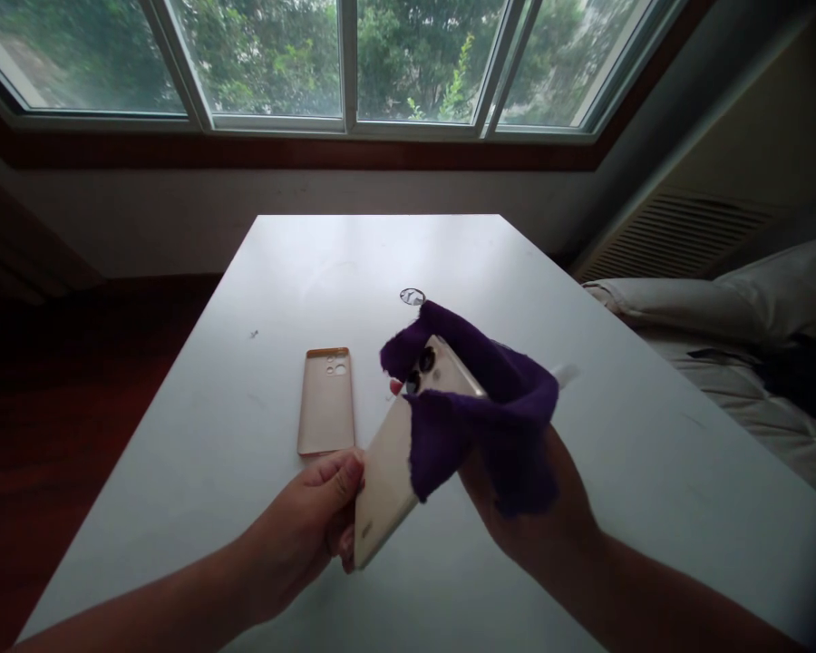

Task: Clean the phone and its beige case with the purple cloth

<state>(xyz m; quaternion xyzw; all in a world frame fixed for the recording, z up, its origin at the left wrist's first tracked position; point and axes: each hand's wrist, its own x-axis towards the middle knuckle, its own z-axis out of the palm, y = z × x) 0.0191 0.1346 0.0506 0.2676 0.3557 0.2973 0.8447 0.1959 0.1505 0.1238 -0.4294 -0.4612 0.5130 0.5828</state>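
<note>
A pale gold smartphone [386, 472] is tilted above the table, its back and dark camera lenses facing me. My left hand [323, 503] grips its lower left edge between thumb and fingers. A purple cloth [496, 390] drapes over my right hand [540, 499] and wraps round the phone's upper right side. Most of the right hand's fingers are hidden under the cloth; one fingertip shows beside the camera lenses. Just left of the phone, a beige phone case [327, 404] with camera cut-outs lies on the table.
The white table [210, 426] stretches toward the window [346, 63]. Beyond the cloth lies a small round, shiny object [412, 297]. A tiny scrap [254, 335] sits at the left. A bed or padded seat [741, 299] adjoins the table's right side.
</note>
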